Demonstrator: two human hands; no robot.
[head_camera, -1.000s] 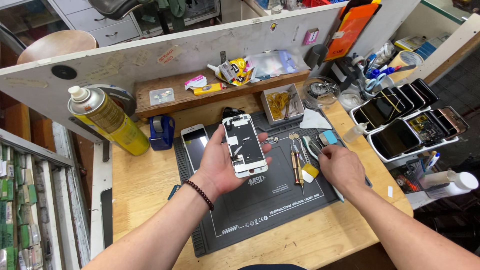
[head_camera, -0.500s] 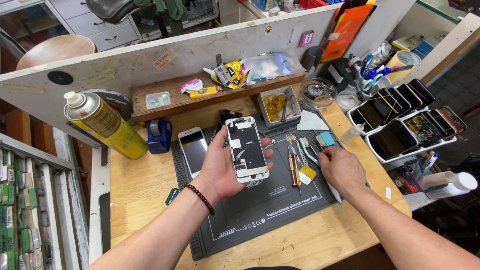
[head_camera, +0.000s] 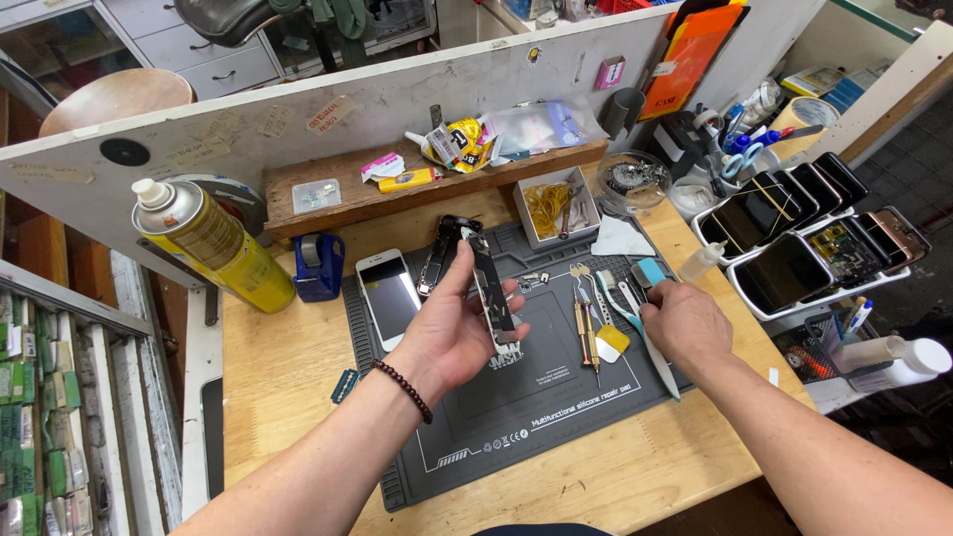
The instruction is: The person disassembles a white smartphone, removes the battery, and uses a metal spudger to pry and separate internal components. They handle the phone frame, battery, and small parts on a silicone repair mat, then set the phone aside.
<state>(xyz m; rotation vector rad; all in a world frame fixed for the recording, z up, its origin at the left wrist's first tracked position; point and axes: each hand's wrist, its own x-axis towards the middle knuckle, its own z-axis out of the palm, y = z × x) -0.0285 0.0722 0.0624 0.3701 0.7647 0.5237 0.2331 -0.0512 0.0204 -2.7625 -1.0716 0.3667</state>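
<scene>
An opened white phone chassis (head_camera: 493,288) is gripped edge-on in the left hand (head_camera: 452,333), fingers closed round it, above the dark grey silicone mat (head_camera: 516,407) at mid-bench. The right hand (head_camera: 685,323) is rested, loosely curled w/ nothing clearly held, on tools (head_camera: 596,318) near the wooden bench (head_camera: 288,367)'s right edge.

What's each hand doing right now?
Left hand: closed on opened phone.
Right hand: resting on tools; grip cannot be told.

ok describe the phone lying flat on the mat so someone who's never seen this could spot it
Start at the dark grey repair mat on the wooden bench. At its top left corner, beside the blue tape dispenser, lies the white smartphone, screen up. Unlike the opened phone in the left hand, it is intact.
</scene>
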